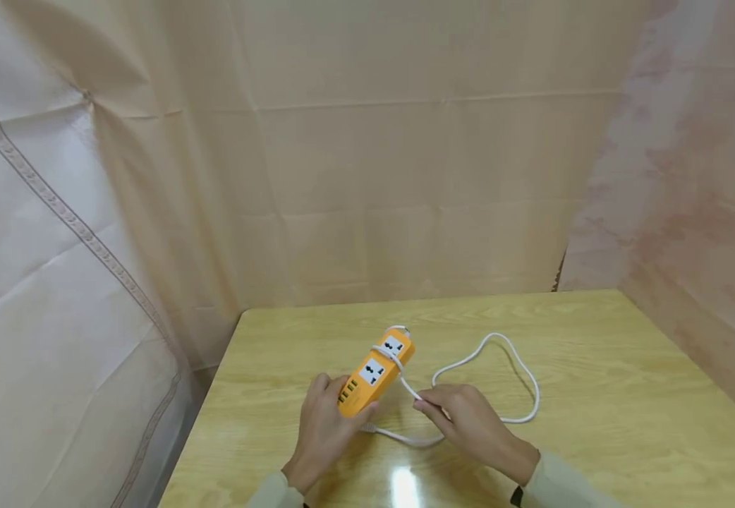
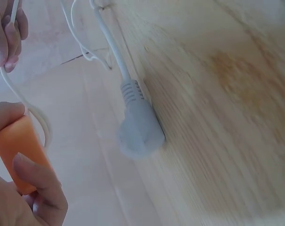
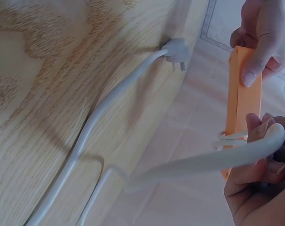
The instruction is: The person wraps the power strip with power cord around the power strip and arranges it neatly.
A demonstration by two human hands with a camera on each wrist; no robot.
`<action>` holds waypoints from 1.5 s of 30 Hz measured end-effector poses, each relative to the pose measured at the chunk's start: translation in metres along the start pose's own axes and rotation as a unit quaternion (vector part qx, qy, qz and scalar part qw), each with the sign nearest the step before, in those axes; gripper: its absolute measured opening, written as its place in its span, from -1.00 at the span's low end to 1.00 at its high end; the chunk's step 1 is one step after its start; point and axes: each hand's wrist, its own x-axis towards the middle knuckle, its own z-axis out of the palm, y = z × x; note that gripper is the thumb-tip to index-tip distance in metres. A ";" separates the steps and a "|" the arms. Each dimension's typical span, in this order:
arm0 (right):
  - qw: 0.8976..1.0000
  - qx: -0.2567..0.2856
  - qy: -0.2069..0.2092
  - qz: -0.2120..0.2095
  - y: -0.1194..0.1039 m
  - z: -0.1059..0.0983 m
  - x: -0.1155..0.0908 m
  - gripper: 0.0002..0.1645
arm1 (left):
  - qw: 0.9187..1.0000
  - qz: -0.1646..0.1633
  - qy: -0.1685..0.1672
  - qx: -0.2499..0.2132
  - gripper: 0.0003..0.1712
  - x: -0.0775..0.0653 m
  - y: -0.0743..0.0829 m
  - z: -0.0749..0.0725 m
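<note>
My left hand (image 1: 329,422) grips the lower end of an orange power strip (image 1: 362,395), thumb along one side and fingers round the other. The strip is tilted, its white sockets and several USB ports facing up. A white cord (image 1: 411,389) leaves its far end and wraps across the strip between the two sockets. My right hand (image 1: 463,421) pinches this cord just right of the strip. From there the cord loops out over the table. Its white plug (image 2: 141,127) lies on the wood below the left hand, and its prongs show in the right wrist view.
The wooden table (image 1: 628,395) reaches back to a beige curtain (image 1: 405,176). Pale cloth (image 1: 44,339) hangs along the left side, and a pinkish patterned cloth (image 1: 704,212) on the right. The cord's loose loop (image 1: 535,384) spreads right of the right hand.
</note>
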 end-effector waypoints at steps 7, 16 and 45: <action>1.000 0.007 -0.010 0.009 -0.002 0.003 -0.004 -0.85 | 1.000 -0.002 -0.019 0.005 -0.30 -0.002 -0.005 -0.003; 0.999 0.013 -0.025 -0.018 -0.005 0.005 -0.001 -0.73 | 0.999 -0.012 -0.005 0.048 -0.32 -0.005 -0.020 -0.013; 0.981 0.026 0.019 -0.191 0.009 -0.003 0.012 -0.85 | 0.859 0.180 -0.435 -0.203 -0.46 0.001 -0.033 -0.039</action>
